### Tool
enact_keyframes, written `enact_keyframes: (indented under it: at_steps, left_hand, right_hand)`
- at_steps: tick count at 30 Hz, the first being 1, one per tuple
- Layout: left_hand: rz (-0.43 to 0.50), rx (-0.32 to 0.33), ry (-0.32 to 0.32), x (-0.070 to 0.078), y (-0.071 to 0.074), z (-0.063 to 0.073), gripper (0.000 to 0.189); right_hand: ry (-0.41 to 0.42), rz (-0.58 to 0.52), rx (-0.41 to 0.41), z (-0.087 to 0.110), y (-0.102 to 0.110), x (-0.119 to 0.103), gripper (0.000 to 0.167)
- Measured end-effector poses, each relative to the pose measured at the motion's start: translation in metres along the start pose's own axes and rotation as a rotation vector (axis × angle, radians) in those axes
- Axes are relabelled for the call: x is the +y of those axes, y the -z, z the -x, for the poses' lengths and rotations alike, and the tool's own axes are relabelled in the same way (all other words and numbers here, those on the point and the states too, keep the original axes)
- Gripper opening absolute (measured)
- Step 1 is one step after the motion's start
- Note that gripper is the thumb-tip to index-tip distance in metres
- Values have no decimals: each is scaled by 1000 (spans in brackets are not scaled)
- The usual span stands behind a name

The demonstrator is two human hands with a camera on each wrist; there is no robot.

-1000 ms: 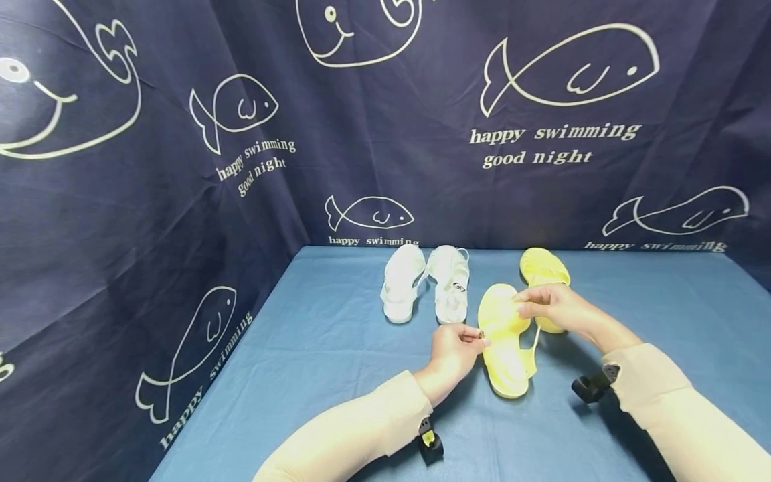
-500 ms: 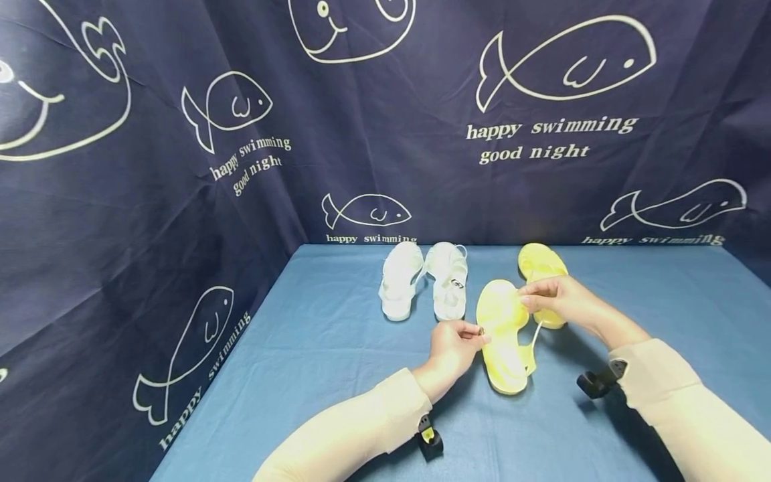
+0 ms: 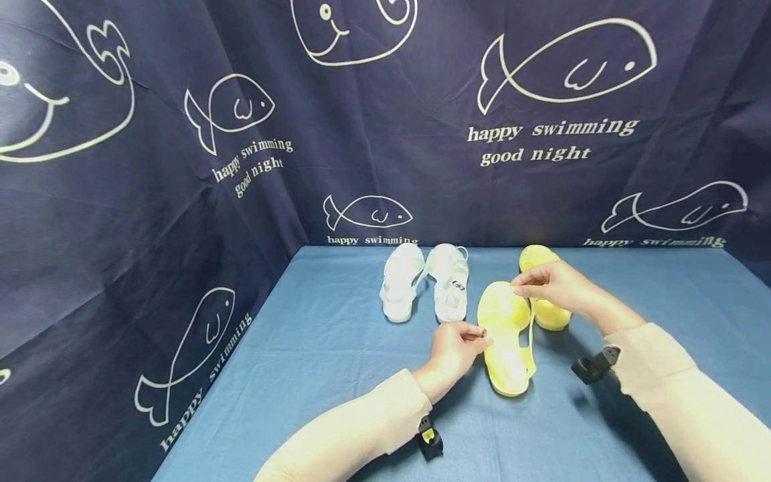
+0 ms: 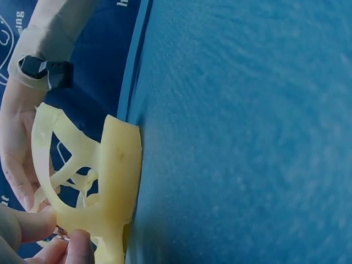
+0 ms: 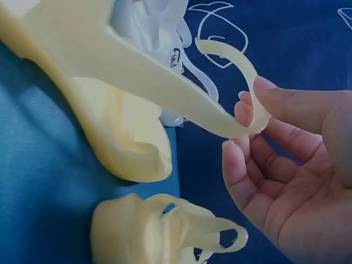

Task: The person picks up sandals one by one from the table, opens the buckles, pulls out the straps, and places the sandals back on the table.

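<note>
A yellow sandal (image 3: 504, 361) rests on the blue-covered table between both hands. My left hand (image 3: 450, 349) pinches a small metal buckle (image 4: 62, 232) at the sandal's left side, between thumb and fingertips. Above the sandal's right side, my right hand (image 3: 557, 289) holds its ankle strap (image 5: 187, 96) between thumb and fingers. Past the right thumb, the strap's free end curls up and back in the right wrist view. The second yellow sandal (image 3: 553, 316) stands just behind, partly hidden by the right hand.
Two white sandals, one on the left (image 3: 399, 288) and one on the right (image 3: 448, 274), stand side by side toward the back of the table (image 3: 313, 375). A dark blue curtain (image 3: 421, 147) with fish drawings hangs behind and on the left.
My right hand has shifted slightly left and up with the strap, which now runs more upright beside the sandal. The left hand stays at the buckle.
</note>
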State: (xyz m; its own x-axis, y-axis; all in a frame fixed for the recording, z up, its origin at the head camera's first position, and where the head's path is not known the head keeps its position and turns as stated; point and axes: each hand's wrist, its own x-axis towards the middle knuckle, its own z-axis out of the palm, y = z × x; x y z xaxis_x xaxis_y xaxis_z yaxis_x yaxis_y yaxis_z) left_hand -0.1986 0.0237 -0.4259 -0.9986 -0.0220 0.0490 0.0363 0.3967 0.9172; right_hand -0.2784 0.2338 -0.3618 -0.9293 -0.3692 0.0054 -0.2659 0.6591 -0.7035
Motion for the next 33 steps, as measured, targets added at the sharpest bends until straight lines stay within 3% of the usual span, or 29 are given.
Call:
enact_keyframes:
  at_steps: [11,22,33]
  left_hand:
    - [19,-31,12,-2,2,0,8]
    - [47,-57,28,-2,2,-6,10]
    - [113,-76,50,-4,0,-7,8]
  right_hand:
    - [32,105,-17,-16,-1,-2,29]
    - [-63,134,24,-28,-19,-7,33]
    - [-116,148,-16,-33,-35,-8,26]
